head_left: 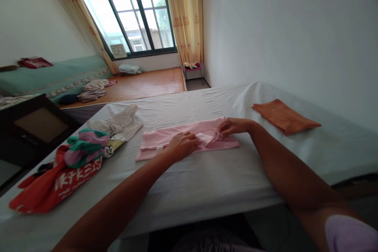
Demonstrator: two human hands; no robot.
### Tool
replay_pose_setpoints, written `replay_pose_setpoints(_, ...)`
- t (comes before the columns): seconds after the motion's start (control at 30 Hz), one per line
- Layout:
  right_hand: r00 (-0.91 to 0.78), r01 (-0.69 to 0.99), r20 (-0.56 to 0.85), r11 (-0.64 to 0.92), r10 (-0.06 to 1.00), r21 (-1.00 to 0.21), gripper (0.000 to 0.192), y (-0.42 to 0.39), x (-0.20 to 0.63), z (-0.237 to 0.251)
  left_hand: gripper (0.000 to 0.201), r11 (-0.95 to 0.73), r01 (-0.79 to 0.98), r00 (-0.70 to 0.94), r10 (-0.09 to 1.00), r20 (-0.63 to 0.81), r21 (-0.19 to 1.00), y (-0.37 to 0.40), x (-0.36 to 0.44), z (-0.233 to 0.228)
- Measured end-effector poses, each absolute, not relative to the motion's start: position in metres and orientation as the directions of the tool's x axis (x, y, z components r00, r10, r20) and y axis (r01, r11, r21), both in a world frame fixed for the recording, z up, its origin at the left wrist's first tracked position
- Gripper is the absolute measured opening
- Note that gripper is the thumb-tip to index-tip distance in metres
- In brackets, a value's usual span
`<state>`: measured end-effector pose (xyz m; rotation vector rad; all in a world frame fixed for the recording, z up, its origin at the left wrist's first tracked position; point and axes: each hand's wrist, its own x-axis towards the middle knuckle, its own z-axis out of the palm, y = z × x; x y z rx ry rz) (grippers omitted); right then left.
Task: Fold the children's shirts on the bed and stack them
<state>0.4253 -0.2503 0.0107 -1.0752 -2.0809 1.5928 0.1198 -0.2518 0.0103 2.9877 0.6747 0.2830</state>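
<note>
A pink garment (165, 139) lies flat and partly folded on the white sheet of the bed (206, 181) in front of me. My left hand (180, 145) rests on its middle, fingers curled into the cloth. My right hand (233, 126) pinches a bunched fold of the pink garment at its right end. Both forearms reach in from the bottom of the view.
A folded orange cloth (285, 116) lies to the right near the white wall. A heap of clothes, red (56, 187), green and cream (121, 124), sits at the left. Beyond are a dark cabinet (32, 126), a wooden platform, a green bed and a window.
</note>
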Motion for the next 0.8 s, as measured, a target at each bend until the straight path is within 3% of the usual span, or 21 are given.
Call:
replay_pose_setpoints(0.07, -0.675, 0.38, -0.192, 0.112, 0.712, -0.918, 0.04, -0.252, 0.425, 0.013, 0.018, -0.866, 0.468, 0.837, 0.498, 0.229, 0.174, -0.25, 0.115, 0.005)
replay_pose_setpoints(0.2, -0.658, 0.429, -0.288, 0.032, 0.696, -0.903, 0.041, -0.254, 0.423, 0.015, 0.01, -0.686, 0.562, 0.655, 0.71, 0.257, 0.463, -0.239, 0.102, -0.01)
replay_pose_setpoints(0.33, -0.61, 0.435, -0.337, -0.053, 0.717, -0.899, 0.043, -0.251, 0.425, 0.01, 0.012, -0.579, 0.519, 0.585, 0.777, 0.232, 0.629, -0.227, 0.103, -0.02)
replay_pose_setpoints(0.57, -0.452, 0.489, -0.352, -0.103, 0.819, -0.866, 0.042, -0.25, 0.424, 0.007, 0.044, -0.456, 0.647, 0.446, 0.877, 0.181, 0.611, -0.226, 0.117, -0.017)
replay_pose_setpoints(0.8, -0.376, 0.576, -0.268, -0.003, 0.887, -0.817, 0.051, -0.249, 0.416, 0.007, 0.036, -0.47, 0.553, 0.526, 0.837, 0.149, 0.688, -0.226, 0.108, -0.013)
